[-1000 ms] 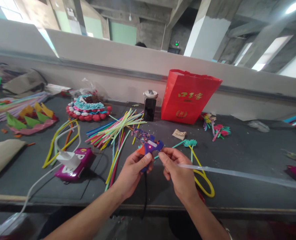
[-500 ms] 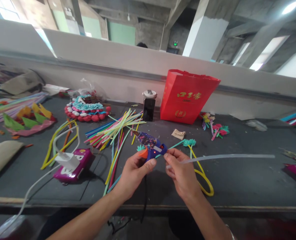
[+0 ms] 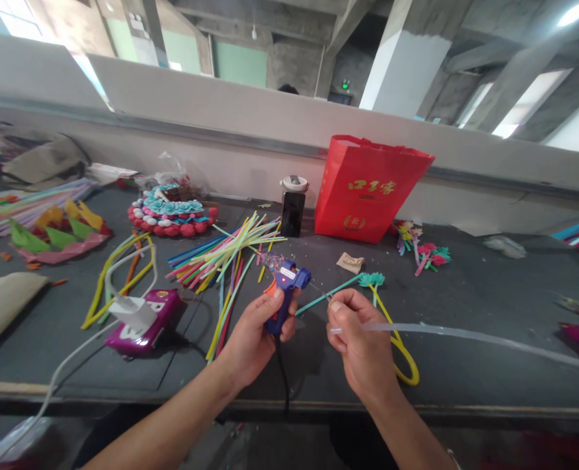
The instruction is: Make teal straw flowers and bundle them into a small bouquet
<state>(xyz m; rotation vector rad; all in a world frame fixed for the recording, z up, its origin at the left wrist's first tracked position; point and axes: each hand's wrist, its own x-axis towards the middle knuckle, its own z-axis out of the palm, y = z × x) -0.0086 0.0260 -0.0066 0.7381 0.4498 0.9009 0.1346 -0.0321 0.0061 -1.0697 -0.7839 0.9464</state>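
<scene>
My left hand (image 3: pixel 262 320) is wrapped round the handle of a blue glue gun (image 3: pixel 285 287) with an orange trigger and a lit red light. Its nozzle points away to the left. In my right hand (image 3: pixel 360 333), closed, is a long translucent glue stick (image 3: pixel 446 331) that stretches off to the right; its short end shows near my thumb. A thin strand seems to run from the gun's back end to my right fingertips. Just beyond that hand lies a teal flower (image 3: pixel 371 279) with a yellow pipe-cleaner loop (image 3: pixel 409 365).
Coloured pipe cleaners (image 3: pixel 230 248) lie in a pile left of the gun. A purple power strip (image 3: pixel 145 326) with a white plug stands at the left. Toward the back are a red bag (image 3: pixel 367 189), a phone (image 3: pixel 292 214) and beaded headbands (image 3: pixel 172 212).
My right hand has drawn away from the gun's back end to the right, with the glue stick still in it. The gun in my left hand tilted, then turned back more upright.
</scene>
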